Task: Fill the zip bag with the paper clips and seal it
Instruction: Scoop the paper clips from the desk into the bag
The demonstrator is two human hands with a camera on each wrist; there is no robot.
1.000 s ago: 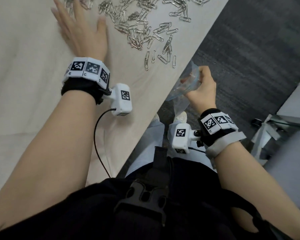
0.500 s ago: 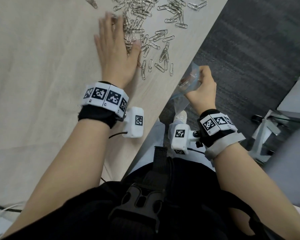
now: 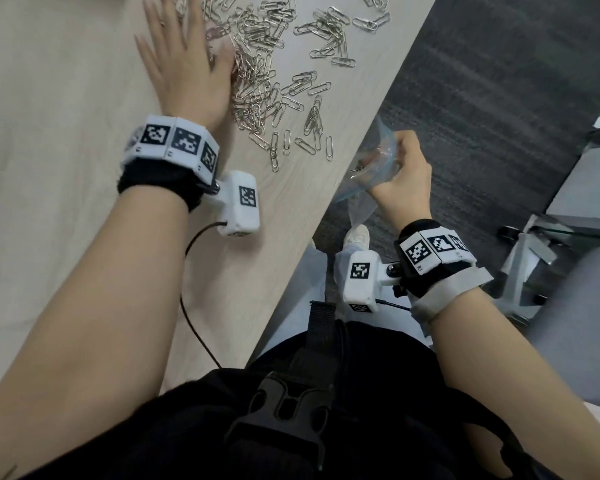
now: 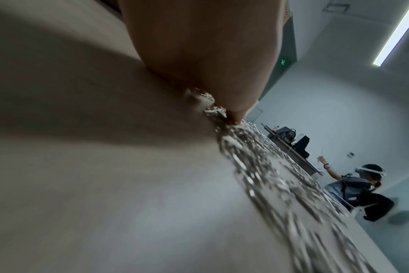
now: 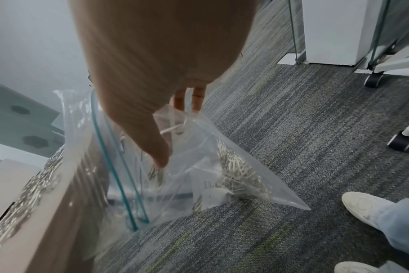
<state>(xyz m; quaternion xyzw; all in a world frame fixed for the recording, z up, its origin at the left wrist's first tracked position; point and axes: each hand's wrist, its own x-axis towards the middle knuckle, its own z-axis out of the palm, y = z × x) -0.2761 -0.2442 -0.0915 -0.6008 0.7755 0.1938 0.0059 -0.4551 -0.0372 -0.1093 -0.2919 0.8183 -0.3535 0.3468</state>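
Many silver paper clips (image 3: 257, 81) lie scattered on the light wooden table (image 3: 66, 168). My left hand (image 3: 184, 64) lies flat on the table with straight fingers, its thumb side against the pile's left edge. The left wrist view shows the palm (image 4: 199, 55) pressing on the table beside blurred clips (image 4: 257, 166). My right hand (image 3: 404, 174) grips the mouth of a clear zip bag (image 3: 374, 157) just below the table's edge. In the right wrist view the bag (image 5: 199, 184) hangs open with a teal zip line and holds a heap of clips (image 5: 240, 175).
The table's edge (image 3: 326, 188) runs diagonally between my hands, with grey carpet (image 3: 482, 98) beyond it. A black cable (image 3: 191, 306) trails across the table from the left wrist camera. My shoes (image 5: 362, 206) and chair casters (image 5: 374, 81) stand on the floor. A distant person (image 4: 362, 190) sits across the room.
My left hand has swept right from bare table into the pile, pushing clips toward the edge. The right hand keeps holding the bag in the same place.
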